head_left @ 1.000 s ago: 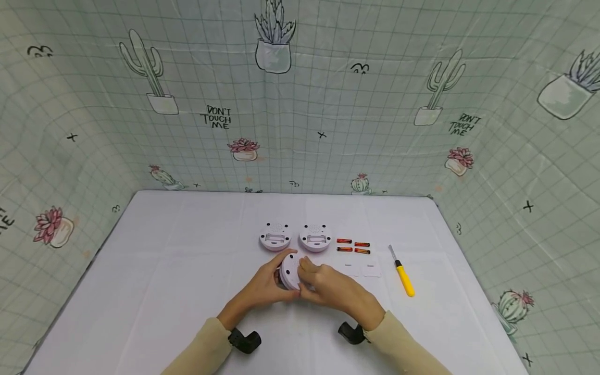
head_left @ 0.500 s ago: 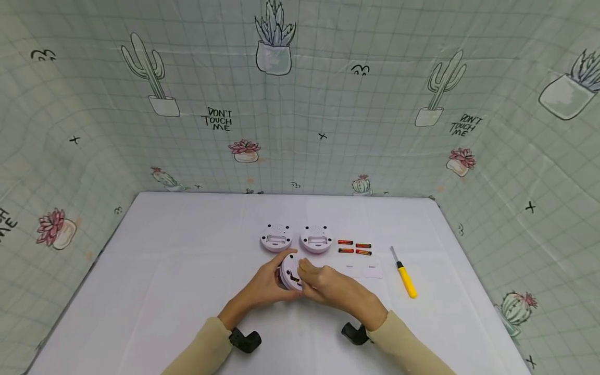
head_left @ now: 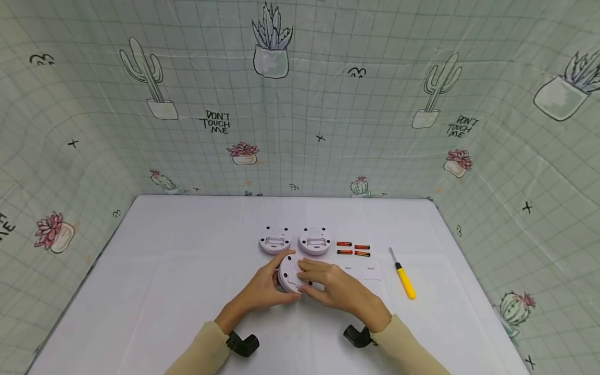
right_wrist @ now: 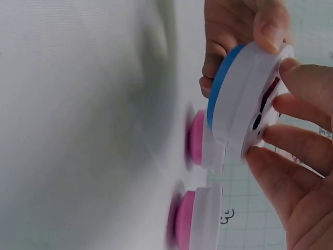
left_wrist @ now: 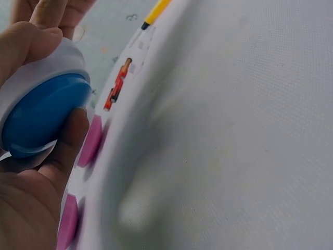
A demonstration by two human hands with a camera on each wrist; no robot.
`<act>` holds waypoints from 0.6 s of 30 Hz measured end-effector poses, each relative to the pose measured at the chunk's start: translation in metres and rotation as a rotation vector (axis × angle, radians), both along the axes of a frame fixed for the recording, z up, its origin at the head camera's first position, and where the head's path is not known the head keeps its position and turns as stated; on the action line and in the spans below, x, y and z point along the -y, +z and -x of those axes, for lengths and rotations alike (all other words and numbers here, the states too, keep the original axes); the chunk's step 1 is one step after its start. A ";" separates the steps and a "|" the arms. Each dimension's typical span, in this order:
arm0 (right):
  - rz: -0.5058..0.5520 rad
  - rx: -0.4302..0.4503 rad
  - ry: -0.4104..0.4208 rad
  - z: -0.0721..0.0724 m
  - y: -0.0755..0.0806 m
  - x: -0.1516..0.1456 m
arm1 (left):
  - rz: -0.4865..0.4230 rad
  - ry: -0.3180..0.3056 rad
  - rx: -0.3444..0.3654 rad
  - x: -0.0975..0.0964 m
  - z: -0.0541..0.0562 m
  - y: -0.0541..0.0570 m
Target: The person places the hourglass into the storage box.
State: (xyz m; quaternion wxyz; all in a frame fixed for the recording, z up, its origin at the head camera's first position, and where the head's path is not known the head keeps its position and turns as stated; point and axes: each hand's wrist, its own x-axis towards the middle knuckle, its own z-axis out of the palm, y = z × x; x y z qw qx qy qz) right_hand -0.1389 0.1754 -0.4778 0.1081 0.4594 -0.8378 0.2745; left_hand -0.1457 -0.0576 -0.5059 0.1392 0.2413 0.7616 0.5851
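Observation:
My left hand [head_left: 262,284] grips a round white battery-powered device [head_left: 288,273] by its rim, fingers and thumb on opposite sides. The device is tilted, its blue dome [left_wrist: 49,117] underneath and its back with black feet facing up. The right hand [head_left: 335,284] rests spread fingertips on that back, over the battery compartment area. In the right wrist view a dark slot [right_wrist: 269,94] shows between the right fingers. Much of the back is hidden by these fingers.
Two similar white devices, left [head_left: 275,240] and right [head_left: 315,241], lie dome-down behind the hands, battery bays bare. Several red batteries [head_left: 344,244] are to their right, above thin white covers [head_left: 371,272]. A yellow-handled screwdriver [head_left: 404,278] lies farther right on the white table [head_left: 164,271].
The right fingers were bunched on the device's back and are now spread across it. A dark slot showed half a second ago; a thin panel outline shows there now. The left grip is unchanged.

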 end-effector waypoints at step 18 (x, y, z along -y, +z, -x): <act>0.291 0.211 -0.111 0.008 -0.013 0.001 | 0.012 0.022 0.022 0.006 -0.006 -0.006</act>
